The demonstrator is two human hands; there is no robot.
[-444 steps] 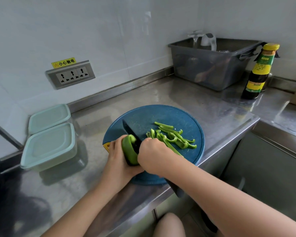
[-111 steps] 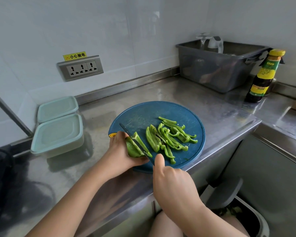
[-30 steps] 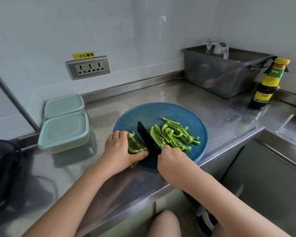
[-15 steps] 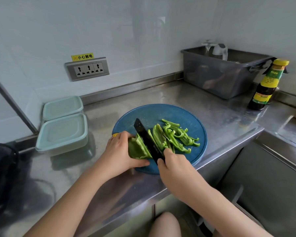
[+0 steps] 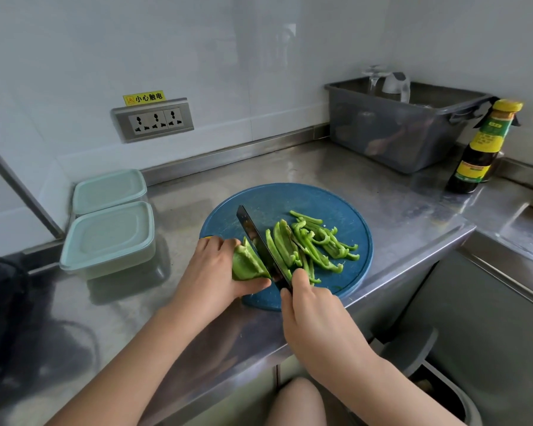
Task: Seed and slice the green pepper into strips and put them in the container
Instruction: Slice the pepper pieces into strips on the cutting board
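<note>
On the round blue cutting board [image 5: 290,198] my left hand [image 5: 211,272] holds down an uncut piece of green pepper [image 5: 246,265], thumb along its near edge. My right hand [image 5: 316,315] grips the handle of a black knife [image 5: 259,242]. Its blade stands on the board against the right side of that piece. Several cut pepper strips [image 5: 313,244] lie in a loose pile right of the blade. Two pale green lidded containers [image 5: 108,238] sit closed at the left of the counter.
A grey plastic tub [image 5: 403,130] holding glassware stands at the back right, with a dark sauce bottle [image 5: 482,149] beside it. A wall socket [image 5: 154,119] is behind the board. The steel counter edge [image 5: 413,256] drops off right of the board; a bin [image 5: 437,392] stands below.
The knife has come down beside the pepper piece after earlier cuts, and the pile of strips on the right has grown. My left hand has shifted slightly left along the piece.
</note>
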